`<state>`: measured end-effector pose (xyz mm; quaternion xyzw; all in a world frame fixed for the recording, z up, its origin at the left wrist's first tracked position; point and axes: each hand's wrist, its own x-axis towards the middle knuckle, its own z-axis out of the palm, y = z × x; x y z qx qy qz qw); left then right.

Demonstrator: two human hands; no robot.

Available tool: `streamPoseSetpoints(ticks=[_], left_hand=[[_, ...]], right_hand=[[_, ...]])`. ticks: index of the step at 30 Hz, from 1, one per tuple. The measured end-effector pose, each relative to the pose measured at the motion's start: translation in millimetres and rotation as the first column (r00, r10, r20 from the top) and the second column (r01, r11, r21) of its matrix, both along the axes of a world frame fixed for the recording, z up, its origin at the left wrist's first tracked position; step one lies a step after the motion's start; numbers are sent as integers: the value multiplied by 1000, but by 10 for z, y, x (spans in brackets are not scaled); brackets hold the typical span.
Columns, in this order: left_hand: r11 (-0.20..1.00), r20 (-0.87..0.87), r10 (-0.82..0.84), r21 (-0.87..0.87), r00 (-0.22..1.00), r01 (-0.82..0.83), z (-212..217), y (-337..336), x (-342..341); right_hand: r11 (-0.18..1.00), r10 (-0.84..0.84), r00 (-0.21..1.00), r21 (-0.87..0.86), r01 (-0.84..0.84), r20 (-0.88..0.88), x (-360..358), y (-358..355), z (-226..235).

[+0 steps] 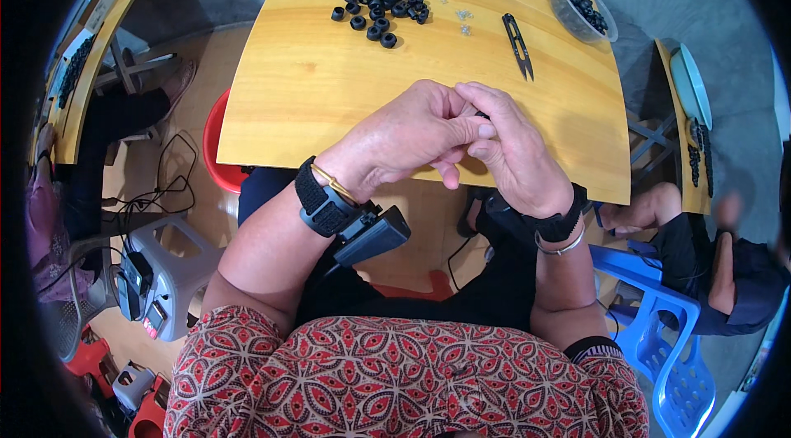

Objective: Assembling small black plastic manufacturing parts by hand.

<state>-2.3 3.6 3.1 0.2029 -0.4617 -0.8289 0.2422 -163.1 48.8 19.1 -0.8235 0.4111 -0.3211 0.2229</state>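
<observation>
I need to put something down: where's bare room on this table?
Left of the left hand, below the black bead pile; and right of the right hand, below the thread snips and plastic bowl. Crowded: that pile and the small clear bits beside it.

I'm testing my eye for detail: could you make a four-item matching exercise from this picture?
1. Left hand
2. Black snips
3. Clear tub
4. Blue chair

A. By the table's right edge, black beads inside
B. To the right of the right forearm
C. Fingers meeting the right hand
D. Lying on the table, pointed tips toward the person

Pairs: 1-C, 2-D, 3-A, 4-B
</observation>
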Motion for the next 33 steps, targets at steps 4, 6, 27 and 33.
streamPoseSetpoints(ticks=[4, 6, 27, 33], left_hand=[[1000, 35, 10, 28, 999, -11, 12, 0, -7], [999, 44, 17, 41, 999, -19, 23, 2, -10], [825, -202, 207, -489, 957, -281, 61, 228, -167], [756, -210, 261, -563, 942, -335, 45, 261, -164]], right_hand=[[999, -32, 999, 16, 32, 0, 4, 15, -85], [997, -50, 999, 54, 49, 19, 8, 22, -68], [990, -5, 999, -144, 10, 41, 109, 148, 181], [987, -38, 998, -156, 45, 47, 139, 178, 170]])
